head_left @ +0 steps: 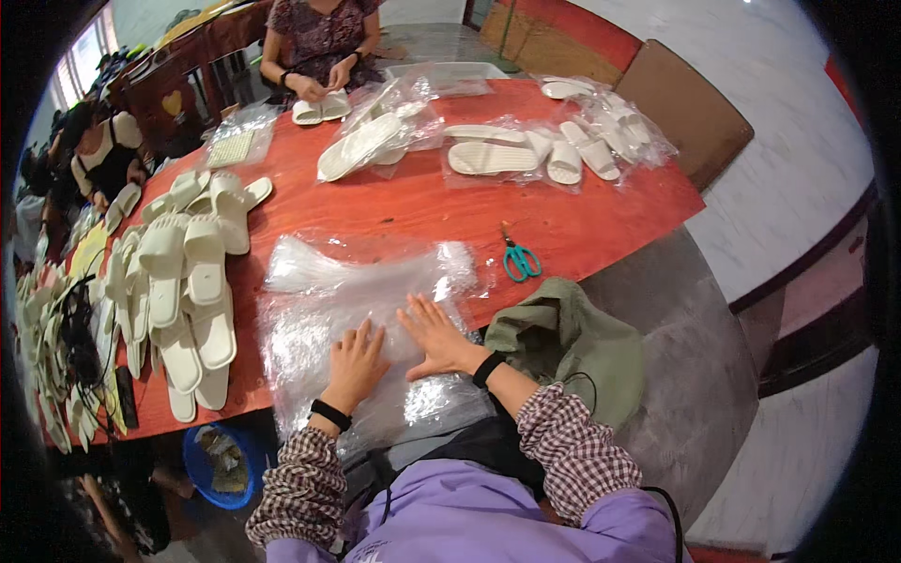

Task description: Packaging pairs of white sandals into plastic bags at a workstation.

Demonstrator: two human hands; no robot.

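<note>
A stack of clear plastic bags lies flat at the near edge of the red table, partly hanging over it. My left hand rests on the bags, fingers spread and palm down. To its right, my right hand also presses on them with its fingers apart. Neither hand holds anything. Teal-handled scissors lie on the table beyond my right hand. White slippers are piled to the left of the bags.
Bagged white slippers lie along the far side of the red table. Across it, a person handles slippers. An olive-green cloth hangs by the right edge. A blue basket stands below, near dark cords.
</note>
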